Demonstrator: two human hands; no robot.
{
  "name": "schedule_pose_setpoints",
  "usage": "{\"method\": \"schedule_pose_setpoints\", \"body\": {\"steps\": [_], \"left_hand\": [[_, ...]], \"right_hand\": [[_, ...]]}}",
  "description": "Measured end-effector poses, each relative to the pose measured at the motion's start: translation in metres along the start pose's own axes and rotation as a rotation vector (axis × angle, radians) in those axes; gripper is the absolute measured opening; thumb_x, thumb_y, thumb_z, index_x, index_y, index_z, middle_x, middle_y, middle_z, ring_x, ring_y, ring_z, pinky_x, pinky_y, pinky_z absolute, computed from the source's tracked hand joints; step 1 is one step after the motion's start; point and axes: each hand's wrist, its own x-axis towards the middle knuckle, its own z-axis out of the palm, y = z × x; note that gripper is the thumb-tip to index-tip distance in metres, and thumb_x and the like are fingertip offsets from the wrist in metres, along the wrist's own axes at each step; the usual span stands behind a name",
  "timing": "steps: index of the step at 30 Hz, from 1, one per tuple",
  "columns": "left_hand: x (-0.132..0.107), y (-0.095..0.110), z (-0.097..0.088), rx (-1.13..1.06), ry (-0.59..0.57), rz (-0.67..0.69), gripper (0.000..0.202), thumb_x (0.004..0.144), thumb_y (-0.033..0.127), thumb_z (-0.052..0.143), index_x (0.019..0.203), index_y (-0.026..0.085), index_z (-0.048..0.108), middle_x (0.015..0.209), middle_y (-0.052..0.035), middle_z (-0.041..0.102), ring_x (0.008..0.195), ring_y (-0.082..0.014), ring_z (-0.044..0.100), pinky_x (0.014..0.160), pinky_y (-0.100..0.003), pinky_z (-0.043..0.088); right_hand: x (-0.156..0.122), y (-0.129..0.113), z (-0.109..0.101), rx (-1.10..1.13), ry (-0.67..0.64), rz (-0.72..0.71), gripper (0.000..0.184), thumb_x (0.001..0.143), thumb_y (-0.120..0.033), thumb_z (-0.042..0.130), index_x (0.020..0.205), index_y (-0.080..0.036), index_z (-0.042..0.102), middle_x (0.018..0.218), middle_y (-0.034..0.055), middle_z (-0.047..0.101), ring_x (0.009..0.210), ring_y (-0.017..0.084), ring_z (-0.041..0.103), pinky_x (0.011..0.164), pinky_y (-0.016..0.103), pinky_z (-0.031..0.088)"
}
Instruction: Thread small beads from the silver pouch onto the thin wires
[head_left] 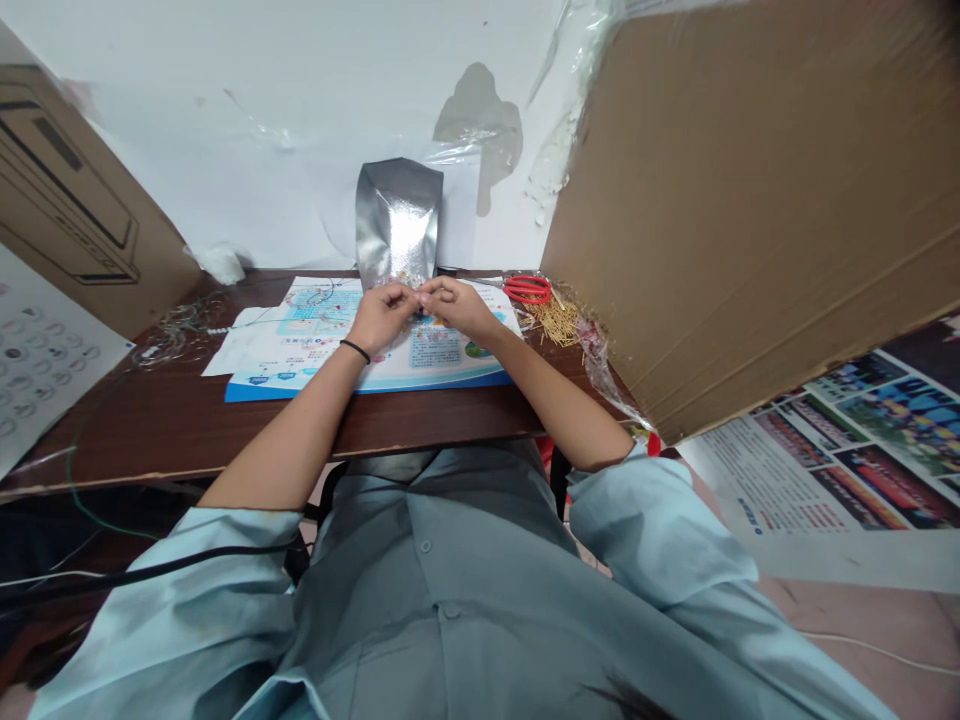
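Observation:
My left hand (382, 316) and my right hand (451, 306) meet above a printed blue-and-white leaflet (435, 368), their fingertips pinched together. Whatever they pinch is too small to make out. A silver foil pouch (398, 222) stands just behind my fingers. Right of my right hand lie red-handled scissors (527, 290) and a loose heap of thin gold pins (555, 322). A black band circles my left wrist (355, 350).
The dark wooden desk (187, 430) ends at a front edge under my forearms. A cardboard panel (750, 200) leans in at the right, another (75, 190) at the left. Tangled thin wires (176, 335) lie at the desk's left, and clear plastic (600, 365) hangs by the right panel.

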Motion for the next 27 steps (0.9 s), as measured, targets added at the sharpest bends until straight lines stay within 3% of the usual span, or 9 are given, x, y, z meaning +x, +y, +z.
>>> {"method": "schedule_pose_setpoints", "body": {"steps": [8,14,17,22,24,27], "left_hand": [[0.001,0.005,0.006,0.221,0.091,0.074,0.02,0.084,0.022,0.085,0.07,0.017,0.071,0.071,-0.0003,0.068,0.077,-0.0153,0.059,0.076,-0.024,0.051],[0.024,0.014,-0.001,0.472,0.162,0.075,0.015,0.094,0.023,0.071,0.081,0.016,0.074,0.074,-0.001,0.067,0.078,-0.0163,0.058,0.081,-0.028,0.049],[0.044,0.021,-0.011,0.676,0.06,0.078,0.013,0.094,0.021,0.072,0.085,0.014,0.078,0.078,-0.0032,0.071,0.079,-0.0171,0.058,0.085,-0.029,0.048],[0.074,0.02,-0.009,0.996,-0.309,0.06,0.014,0.08,0.008,0.075,0.08,0.02,0.083,0.076,-0.0031,0.073,0.082,-0.0201,0.064,0.086,-0.029,0.046],[0.083,0.014,-0.003,1.097,-0.359,0.014,0.018,0.071,0.004,0.077,0.067,0.021,0.076,0.067,-0.0022,0.066,0.081,-0.022,0.065,0.084,-0.029,0.045],[0.09,0.005,0.002,1.157,-0.337,-0.029,0.024,0.066,0.003,0.077,0.055,0.021,0.065,0.06,-0.0029,0.055,0.084,-0.0254,0.068,0.085,-0.03,0.045]], "right_hand": [[0.004,0.004,-0.001,-0.385,0.108,-0.139,0.023,0.094,-0.024,0.074,0.075,-0.022,0.059,0.07,-0.0047,0.058,0.075,0.015,0.055,0.078,0.03,0.046],[0.005,0.001,-0.003,-0.369,0.292,-0.229,0.019,0.098,-0.028,0.069,0.08,-0.023,0.063,0.071,-0.0043,0.057,0.074,0.015,0.052,0.076,0.03,0.046],[0.004,-0.001,-0.008,-0.347,0.35,-0.231,0.019,0.1,-0.027,0.068,0.082,-0.023,0.064,0.073,-0.0034,0.058,0.074,0.015,0.053,0.076,0.03,0.047],[0.006,0.002,-0.014,-0.348,0.458,-0.188,0.017,0.101,-0.024,0.067,0.085,-0.023,0.064,0.082,-0.0007,0.065,0.076,0.015,0.055,0.081,0.032,0.051],[0.008,0.005,-0.016,-0.34,0.474,-0.168,0.016,0.102,-0.026,0.067,0.086,-0.023,0.065,0.085,0.0004,0.067,0.077,0.015,0.056,0.08,0.032,0.053],[0.013,0.011,-0.017,-0.288,0.47,-0.145,0.016,0.103,-0.026,0.066,0.088,-0.022,0.066,0.089,0.0027,0.07,0.08,0.016,0.061,0.077,0.032,0.054]]}}
